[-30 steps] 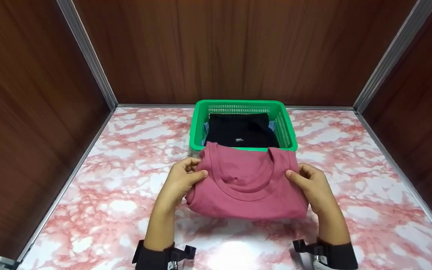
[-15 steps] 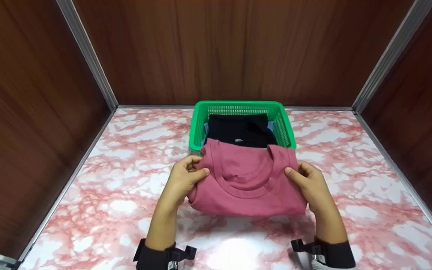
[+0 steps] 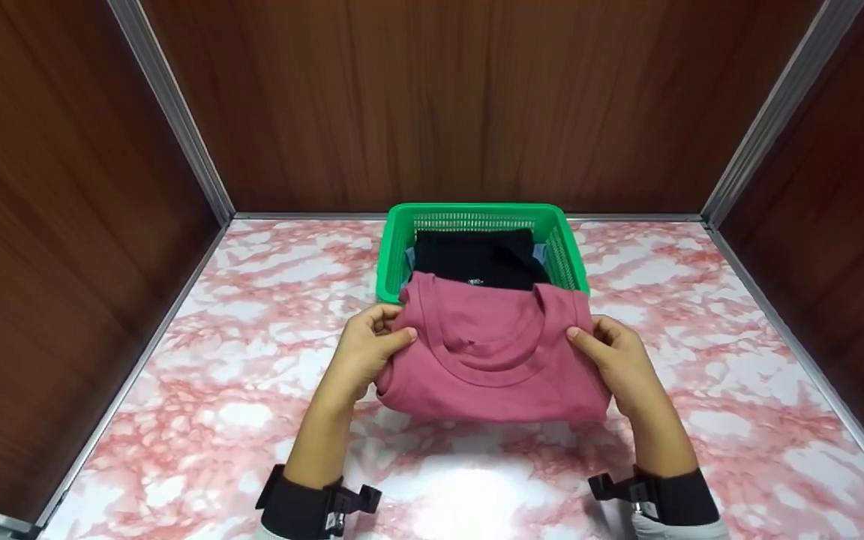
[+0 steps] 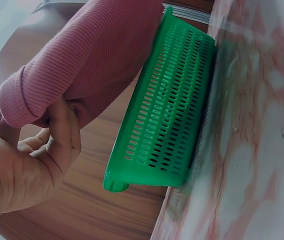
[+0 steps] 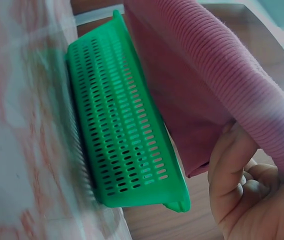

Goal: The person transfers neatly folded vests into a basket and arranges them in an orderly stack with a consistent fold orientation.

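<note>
A folded pink T-shirt [image 3: 492,397], neckline facing up, is held in the air between both hands in the head view. My left hand [image 3: 364,349] pinches its left side, thumb on top and fingers beneath. On the right side my right hand [image 3: 619,360] grips it the same way. The shirt's far edge overlaps the near rim of a green plastic basket [image 3: 576,255]. Inside the basket lies a folded black garment [image 3: 477,255] with a small white print. Both wrist views show the shirt [image 4: 92,55] above the basket's slotted wall [image 5: 117,115], with curled fingers under the cloth.
The basket stands on a red-and-white marbled table [image 3: 199,360], close to the brown wood-grain back wall [image 3: 469,105]. Similar panels with metal edging rise at left and right. Bits of blue cloth [image 3: 539,253] show beside the black garment.
Both hands have carried the pink T-shirt slightly forward, so it now covers more of the basket's near rim and of the black garment. Both grips look the same.
</note>
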The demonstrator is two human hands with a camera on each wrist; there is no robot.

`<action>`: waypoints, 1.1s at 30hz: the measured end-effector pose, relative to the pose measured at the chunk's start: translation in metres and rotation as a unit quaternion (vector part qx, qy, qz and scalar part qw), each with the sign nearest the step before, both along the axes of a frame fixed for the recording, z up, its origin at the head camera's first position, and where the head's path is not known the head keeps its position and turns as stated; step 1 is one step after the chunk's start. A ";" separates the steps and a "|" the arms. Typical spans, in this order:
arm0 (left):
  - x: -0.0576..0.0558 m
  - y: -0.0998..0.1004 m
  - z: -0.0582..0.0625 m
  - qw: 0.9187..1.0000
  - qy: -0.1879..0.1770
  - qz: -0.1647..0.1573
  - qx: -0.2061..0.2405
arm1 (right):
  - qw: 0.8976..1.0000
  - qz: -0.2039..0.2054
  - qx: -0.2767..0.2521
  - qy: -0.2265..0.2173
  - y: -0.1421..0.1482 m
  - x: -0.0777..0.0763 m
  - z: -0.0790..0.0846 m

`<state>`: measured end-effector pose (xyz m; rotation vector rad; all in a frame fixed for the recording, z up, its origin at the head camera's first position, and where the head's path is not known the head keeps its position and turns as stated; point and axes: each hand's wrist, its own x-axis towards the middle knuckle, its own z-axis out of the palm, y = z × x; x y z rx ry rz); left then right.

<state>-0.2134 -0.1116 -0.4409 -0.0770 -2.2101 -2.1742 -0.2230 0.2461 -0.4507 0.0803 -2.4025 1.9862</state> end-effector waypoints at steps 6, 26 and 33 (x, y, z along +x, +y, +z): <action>-0.006 0.000 0.004 1.000 -0.004 0.000 -0.019 | 1.000 0.009 0.009 -0.010 0.000 -0.005 0.003; -0.032 0.001 0.019 0.999 0.007 0.001 -0.043 | 0.998 0.035 0.011 -0.042 0.004 -0.031 0.026; -0.041 -0.001 0.022 0.999 0.004 0.007 -0.048 | 0.998 0.042 0.006 -0.050 0.006 -0.044 0.034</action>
